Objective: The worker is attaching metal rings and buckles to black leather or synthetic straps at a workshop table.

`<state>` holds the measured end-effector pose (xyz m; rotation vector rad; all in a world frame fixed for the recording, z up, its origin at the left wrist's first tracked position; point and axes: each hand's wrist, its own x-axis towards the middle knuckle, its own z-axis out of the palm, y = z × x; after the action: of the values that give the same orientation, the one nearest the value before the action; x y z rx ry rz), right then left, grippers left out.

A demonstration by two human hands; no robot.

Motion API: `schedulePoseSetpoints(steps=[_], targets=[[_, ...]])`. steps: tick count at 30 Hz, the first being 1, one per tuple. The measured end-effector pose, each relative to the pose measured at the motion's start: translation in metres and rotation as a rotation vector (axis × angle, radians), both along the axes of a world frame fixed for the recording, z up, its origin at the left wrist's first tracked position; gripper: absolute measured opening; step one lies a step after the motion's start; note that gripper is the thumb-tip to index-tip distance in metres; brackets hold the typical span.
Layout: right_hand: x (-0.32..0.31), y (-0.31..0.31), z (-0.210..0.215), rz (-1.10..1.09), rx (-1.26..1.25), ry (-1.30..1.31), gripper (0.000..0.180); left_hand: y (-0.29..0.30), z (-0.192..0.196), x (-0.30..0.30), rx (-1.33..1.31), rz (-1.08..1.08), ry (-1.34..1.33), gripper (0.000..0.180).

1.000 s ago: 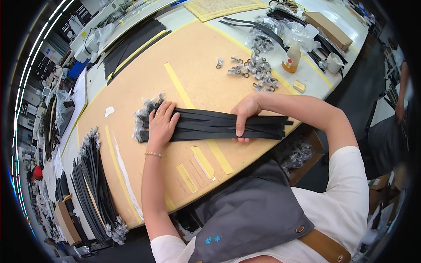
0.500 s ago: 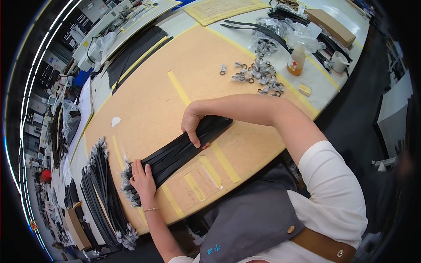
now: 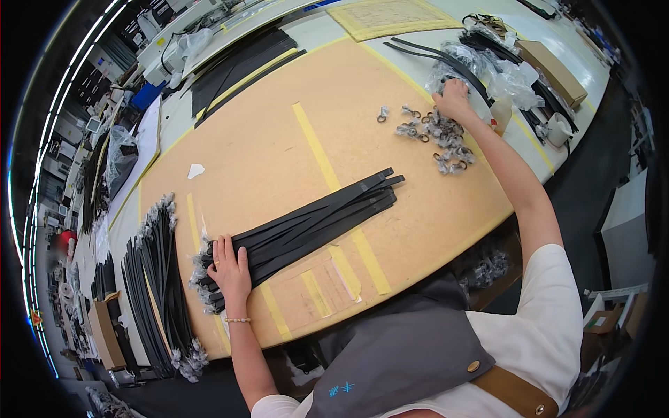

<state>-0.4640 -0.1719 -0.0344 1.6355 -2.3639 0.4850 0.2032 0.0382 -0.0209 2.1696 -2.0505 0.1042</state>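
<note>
The left hand (image 3: 230,268) lies flat, fingers spread, pinning the bundle of long black flat straps (image 3: 306,226) against the tan bench (image 3: 279,160). Beyond the bundle, the right hand (image 3: 453,101) curls loosely over small grey metal rings (image 3: 435,132), steadying nothing else.

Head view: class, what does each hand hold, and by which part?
Left hand presses flat on the black strap bundle near its clipped end. Right hand reaches the metal ring pile; grasp unclear.
</note>
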Motion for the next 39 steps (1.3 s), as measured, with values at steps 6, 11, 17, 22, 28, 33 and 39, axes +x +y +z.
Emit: schedulePoseSetpoints(steps=[6, 11, 17, 22, 28, 33, 39], targets=[[-0.002, -0.018, 0.018, -0.02, 0.14, -0.258, 0.07, 0.001, -0.003, 0.002, -0.006, 0.01, 0.026, 0.059], [-0.005, -0.016, 0.015, -0.045, 0.106, -0.193, 0.07, -0.005, -0.005, 0.007, -0.022, -0.015, 0.041, 0.058], [0.015, 0.018, 0.021, 0.101, 0.137, -0.122, 0.043, -0.013, -0.007, 0.014, -0.014, -0.012, 0.001, 0.059], [0.031, 0.051, 0.022, 0.267, 0.171, -0.258, 0.042, -0.02, -0.009, 0.023, -0.036, -0.049, 0.012, 0.058], [0.053, 0.104, 0.046, 0.502, 0.191, -0.566, 0.04, -0.024, -0.014, 0.039, -0.05, -0.079, 0.005, 0.057], [0.082, 0.148, 0.062, 0.597, -0.07, -0.19, 0.027, -0.019, -0.007, 0.028, -0.038, -0.056, 0.038, 0.056], [0.137, 0.17, 0.054, 0.878, -0.061, -0.312, 0.018, 0.002, 0.027, -0.067, -0.072, -0.376, 0.131, 0.054]])
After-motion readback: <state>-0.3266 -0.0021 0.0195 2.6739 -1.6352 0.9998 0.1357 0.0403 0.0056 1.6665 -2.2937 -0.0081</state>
